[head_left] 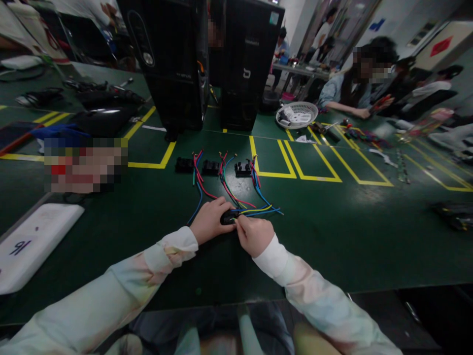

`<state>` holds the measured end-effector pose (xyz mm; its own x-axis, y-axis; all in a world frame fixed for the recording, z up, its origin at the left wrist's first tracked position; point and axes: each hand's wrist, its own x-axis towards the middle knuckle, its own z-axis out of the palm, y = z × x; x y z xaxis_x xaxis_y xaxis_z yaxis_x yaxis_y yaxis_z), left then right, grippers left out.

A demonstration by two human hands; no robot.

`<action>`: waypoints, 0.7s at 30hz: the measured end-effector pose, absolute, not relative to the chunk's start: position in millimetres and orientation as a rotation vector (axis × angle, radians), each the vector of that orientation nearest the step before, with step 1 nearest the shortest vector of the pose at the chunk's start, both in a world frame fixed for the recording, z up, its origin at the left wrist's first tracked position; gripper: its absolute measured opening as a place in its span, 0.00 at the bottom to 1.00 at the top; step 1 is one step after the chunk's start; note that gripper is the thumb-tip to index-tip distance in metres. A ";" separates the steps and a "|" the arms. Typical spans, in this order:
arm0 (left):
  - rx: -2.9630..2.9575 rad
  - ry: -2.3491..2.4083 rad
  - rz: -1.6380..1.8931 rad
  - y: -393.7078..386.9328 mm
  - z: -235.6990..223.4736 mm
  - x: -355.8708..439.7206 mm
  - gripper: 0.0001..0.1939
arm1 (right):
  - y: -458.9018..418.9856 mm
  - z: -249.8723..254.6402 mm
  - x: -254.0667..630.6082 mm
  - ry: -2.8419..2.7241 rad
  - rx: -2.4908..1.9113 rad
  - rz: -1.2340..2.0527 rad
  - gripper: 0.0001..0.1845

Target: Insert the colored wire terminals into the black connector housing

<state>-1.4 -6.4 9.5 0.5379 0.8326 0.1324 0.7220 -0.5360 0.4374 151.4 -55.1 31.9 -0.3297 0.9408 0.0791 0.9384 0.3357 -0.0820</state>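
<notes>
My left hand (210, 220) is closed round a small black plastic part (229, 216) with coloured wires, held just above the green table. The fingers of my right hand (254, 232) are pinched together at its right end, where a wire seems to enter; what lies between the fingertips is hidden. Blue and yellow wires (260, 211) stretch to the right from the part. Beyond my hands, three similar black plastic parts (211, 167) lie in a row, with red, blue and green wires (197, 172) beside them.
Two black computer towers (242, 64) stand behind the row. A white basket (295, 114) is at the back right, near a seated person (354, 84). A white flat case (37, 241) lies at left. Yellow tape (273, 174) marks the green table (332, 236).
</notes>
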 end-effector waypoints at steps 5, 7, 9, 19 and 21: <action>2.440 1.273 0.472 -5.7 8.9 -1.8 0.15 | -57.4 31.5 148.7 -2.501 -1.822 0.020 0.14; 2.437 1.282 0.471 -5.8 8.7 -1.9 0.15 | -58.3 31.3 149.0 -2.512 -1.812 0.007 0.14; 2.433 1.298 0.467 -6.1 8.4 -2.0 0.15 | -58.7 31.1 149.9 -2.517 -1.772 0.007 0.14; 2.428 1.305 0.480 -8.0 8.7 -0.4 0.15 | -53.8 26.5 153.0 -2.469 -1.699 -0.040 0.14; 2.428 1.304 0.480 -8.2 9.3 -0.3 0.15 | -54.0 25.1 152.4 -2.474 -1.724 -0.083 0.14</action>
<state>-0.3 -8.2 9.3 0.5211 0.8433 0.1315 0.7275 -0.5194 0.4482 152.4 -54.0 25.1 -0.3416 0.9303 0.1338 0.9372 0.3479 -0.0262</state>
